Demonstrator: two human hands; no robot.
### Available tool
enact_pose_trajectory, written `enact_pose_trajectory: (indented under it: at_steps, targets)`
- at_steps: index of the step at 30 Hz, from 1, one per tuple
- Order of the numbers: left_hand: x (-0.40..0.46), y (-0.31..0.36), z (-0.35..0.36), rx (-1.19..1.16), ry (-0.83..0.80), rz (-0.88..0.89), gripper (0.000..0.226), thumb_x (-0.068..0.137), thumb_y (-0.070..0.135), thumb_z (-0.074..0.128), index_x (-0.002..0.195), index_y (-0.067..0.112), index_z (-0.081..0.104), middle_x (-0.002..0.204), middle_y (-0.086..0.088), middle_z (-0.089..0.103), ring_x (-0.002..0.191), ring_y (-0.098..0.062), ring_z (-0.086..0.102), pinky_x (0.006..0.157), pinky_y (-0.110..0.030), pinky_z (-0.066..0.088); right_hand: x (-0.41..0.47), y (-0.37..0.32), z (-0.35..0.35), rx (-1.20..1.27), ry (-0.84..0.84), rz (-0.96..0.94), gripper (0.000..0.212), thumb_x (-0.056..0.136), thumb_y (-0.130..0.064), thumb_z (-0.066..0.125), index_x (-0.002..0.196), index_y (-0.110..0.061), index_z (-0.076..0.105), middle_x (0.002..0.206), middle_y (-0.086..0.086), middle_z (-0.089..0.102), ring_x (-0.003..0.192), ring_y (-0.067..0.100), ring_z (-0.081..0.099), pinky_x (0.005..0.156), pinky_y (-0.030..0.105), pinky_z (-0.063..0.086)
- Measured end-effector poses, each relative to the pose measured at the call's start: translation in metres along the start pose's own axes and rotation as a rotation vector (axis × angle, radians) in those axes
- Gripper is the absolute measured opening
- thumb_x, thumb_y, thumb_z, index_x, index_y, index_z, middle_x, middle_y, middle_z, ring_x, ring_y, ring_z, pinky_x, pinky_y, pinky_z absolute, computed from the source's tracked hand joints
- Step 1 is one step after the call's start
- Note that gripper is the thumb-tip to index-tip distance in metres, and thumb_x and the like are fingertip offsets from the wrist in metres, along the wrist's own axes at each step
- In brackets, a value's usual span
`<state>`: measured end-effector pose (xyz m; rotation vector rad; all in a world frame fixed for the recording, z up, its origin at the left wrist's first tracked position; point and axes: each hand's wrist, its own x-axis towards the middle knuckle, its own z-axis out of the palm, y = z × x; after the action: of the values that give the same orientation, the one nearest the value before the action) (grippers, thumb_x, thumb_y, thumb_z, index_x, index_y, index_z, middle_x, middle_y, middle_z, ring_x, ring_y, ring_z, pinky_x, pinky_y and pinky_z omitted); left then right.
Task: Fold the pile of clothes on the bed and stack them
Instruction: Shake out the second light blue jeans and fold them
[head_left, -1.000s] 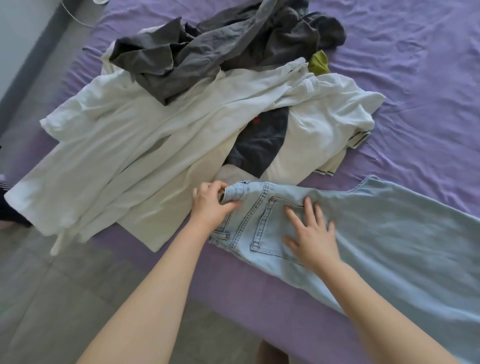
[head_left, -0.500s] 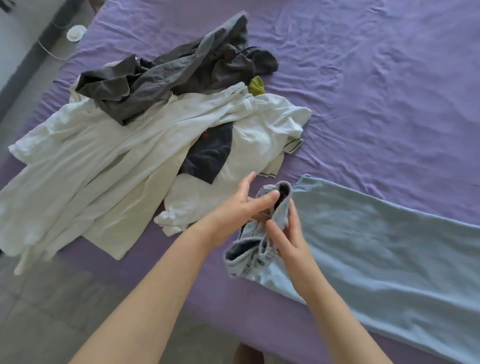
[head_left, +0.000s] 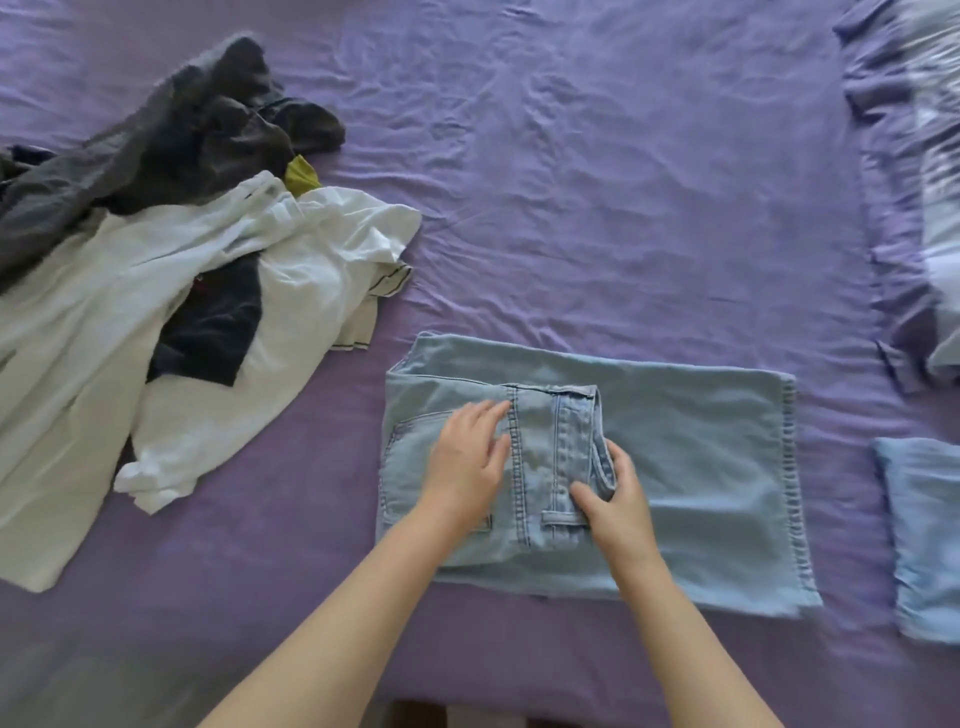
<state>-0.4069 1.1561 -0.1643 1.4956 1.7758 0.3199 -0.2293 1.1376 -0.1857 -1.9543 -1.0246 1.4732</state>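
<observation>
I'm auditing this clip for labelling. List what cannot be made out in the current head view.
- Folded light blue garment: cut off by the right edge; its type is unclear.
- Blurred pale bedding at the upper right: motion blur hides what it is.
- Small yellow-green cloth: mostly buried under the dark grey garment and white shirt.
- Right hand fingers: whether they tuck beneath the light blue denim jeans waistband is unclear.

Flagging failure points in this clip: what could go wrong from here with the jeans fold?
1. The left hand lies flat on the jeans while the right hand grips only the waistband; the thick fold may spring open if released.
2. The hem end lies unfolded, so the next fold may land crooked.
</observation>
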Motion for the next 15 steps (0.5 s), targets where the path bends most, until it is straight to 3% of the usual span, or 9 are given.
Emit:
enact_pose_trajectory:
  at_steps: [2,4,5,9,11,13,15]
  targets:
    - [-0.005,-0.018,0.018,0.382,-0.092,0.025,0.05,0.101,0.035,0.037,0.149,0.03,0.024,0.16,-0.003,0.009,0.147,-0.025,-0.001,0.118,-0.044,0.002,0.001,0.014,-0.009,-0.137,-0.026,0.008,0.052,0.083,-0.003,0.063,0.128,-0.022,0.046,0.113,-0.001,0.062,0.101,0.019,0.061,0.08,0.023,0.043]
    - [-0.009,-0.028,0.034,0.549,-0.19,-0.039,0.056,0.1,0.041,0.035,0.15,0.036,0.009,0.16,-0.004,-0.011,0.145,-0.029,-0.017,0.116,-0.051,-0.004,0.001,0.025,-0.01,-0.269,-0.064,0.004,0.052,0.085,-0.005,0.063,0.133,-0.014,0.044,0.115,0.003,0.062,0.101,0.02,0.058,0.073,0.017,0.036]
    - [-0.01,-0.033,0.04,0.584,-0.213,-0.068,0.06,0.1,0.044,0.034,0.15,0.038,0.003,0.159,-0.005,-0.016,0.144,-0.031,-0.021,0.116,-0.053,-0.005,0.002,0.029,-0.009,-0.301,-0.066,-0.006,0.055,0.086,-0.005,0.062,0.136,-0.011,0.041,0.12,0.006,0.061,0.105,0.021,0.057,0.077,0.018,0.036]
    - [-0.01,-0.044,0.045,0.618,-0.194,-0.133,0.067,0.097,0.053,0.033,0.149,0.04,-0.007,0.157,-0.005,-0.024,0.143,-0.03,-0.023,0.116,-0.054,-0.004,0.006,0.03,-0.005,-0.474,-0.062,-0.01,0.078,0.091,-0.012,0.058,0.151,-0.014,0.009,0.146,0.014,0.035,0.129,0.03,0.041,0.101,0.031,0.032]
    - [-0.011,-0.049,0.041,0.57,-0.123,-0.201,0.074,0.095,0.057,0.036,0.15,0.036,-0.008,0.156,-0.005,-0.025,0.144,-0.028,-0.023,0.116,-0.052,-0.003,0.003,0.029,-0.004,-0.746,-0.007,-0.047,0.08,0.094,-0.028,0.054,0.151,-0.019,-0.001,0.154,0.012,0.019,0.136,0.03,0.029,0.107,0.038,0.029]
    - [-0.01,-0.055,0.033,0.455,-0.052,-0.315,0.085,0.091,0.06,0.044,0.151,0.031,-0.009,0.157,-0.006,-0.024,0.145,-0.028,-0.019,0.117,-0.053,0.001,0.001,0.028,0.0,-0.925,0.072,-0.197,0.076,0.095,-0.04,0.048,0.152,-0.021,0.001,0.159,0.012,0.004,0.145,0.03,0.008,0.115,0.042,0.016]
    - [-0.007,-0.062,0.025,0.327,-0.032,-0.412,0.099,0.084,0.062,0.053,0.151,0.027,-0.011,0.157,-0.008,-0.021,0.146,-0.029,-0.011,0.117,-0.051,0.009,0.004,0.028,0.008,-0.941,0.043,-0.372,0.071,0.094,-0.045,0.046,0.151,-0.024,0.009,0.158,0.014,-0.002,0.146,0.033,-0.004,0.116,0.049,0.006]
